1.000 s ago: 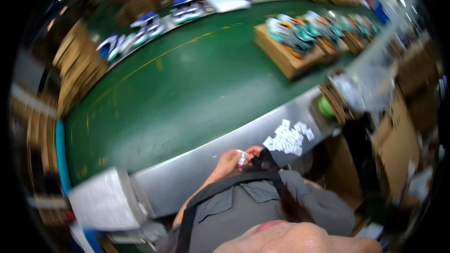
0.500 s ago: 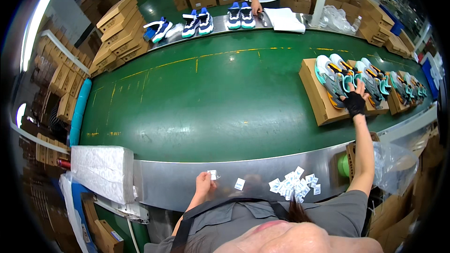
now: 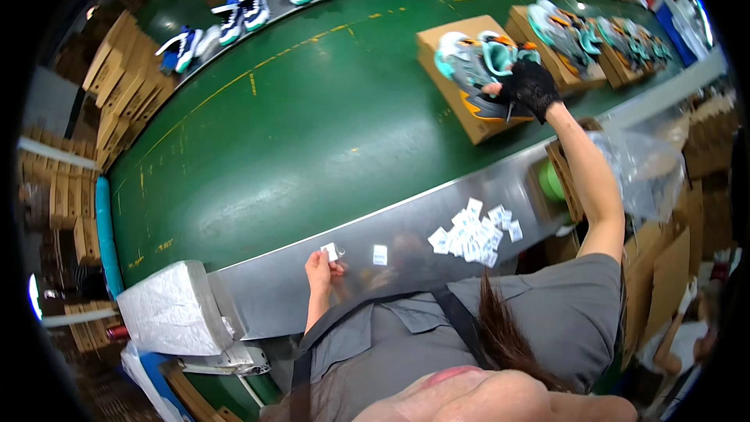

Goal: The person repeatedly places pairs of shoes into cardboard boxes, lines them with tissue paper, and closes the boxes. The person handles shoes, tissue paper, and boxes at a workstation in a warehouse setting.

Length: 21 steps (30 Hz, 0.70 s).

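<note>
Between the fingertips of my left hand point(image 3: 319, 270) is a small white tag point(image 3: 330, 252) with a thin loop, held over the metal ledge. My right hand point(image 3: 531, 91), in a black fingerless glove, reaches out to the grey, teal and orange sneakers point(image 3: 474, 78) lying on a brown shoe box point(image 3: 482, 133). Its fingers close at the collar of the nearer sneaker, with the thumb along its side; the glove hides part of the grip. A single white tag point(image 3: 380, 255) lies beside my left hand, and a pile of similar tags point(image 3: 471, 236) lies farther right.
More boxes topped with sneakers point(image 3: 564, 35) stand beyond my right hand on the green belt point(image 3: 273, 148). Blue and white sneakers point(image 3: 254, 9) line the far ledge. A wrapped white block point(image 3: 172, 309) sits at left; a clear plastic bag point(image 3: 641, 164) hangs near my right arm.
The view has turned and tilted. My right hand, earlier spread over the sneakers, now closes at one; its box stands apart from the box behind. My left hand keeps the tag.
</note>
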Each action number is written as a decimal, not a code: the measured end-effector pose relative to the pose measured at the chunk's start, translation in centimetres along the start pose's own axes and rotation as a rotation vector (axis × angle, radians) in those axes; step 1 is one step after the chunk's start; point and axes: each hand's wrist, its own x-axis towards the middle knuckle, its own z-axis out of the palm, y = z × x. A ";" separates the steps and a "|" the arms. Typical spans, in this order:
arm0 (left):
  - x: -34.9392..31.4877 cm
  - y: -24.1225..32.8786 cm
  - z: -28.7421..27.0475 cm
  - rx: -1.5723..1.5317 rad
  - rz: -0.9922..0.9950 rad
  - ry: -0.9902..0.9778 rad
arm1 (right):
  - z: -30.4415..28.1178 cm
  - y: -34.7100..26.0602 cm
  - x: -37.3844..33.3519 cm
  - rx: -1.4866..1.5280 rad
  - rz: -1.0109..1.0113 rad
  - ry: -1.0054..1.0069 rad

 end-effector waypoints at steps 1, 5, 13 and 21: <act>0.2 -0.2 -0.4 0.004 0.000 -0.017 | -1.9 -1.3 -1.2 0.033 -0.009 -0.022; 0.3 0.9 -0.4 -0.011 -0.080 -0.039 | -5.5 -5.0 -5.7 0.097 -0.038 -0.060; -1.6 13.2 -2.1 0.005 0.515 0.001 | -5.5 -12.9 -14.0 0.162 -0.630 -0.004; -1.3 17.9 4.1 0.318 0.765 -0.229 | 7.2 -21.9 -19.7 0.524 -1.288 -0.139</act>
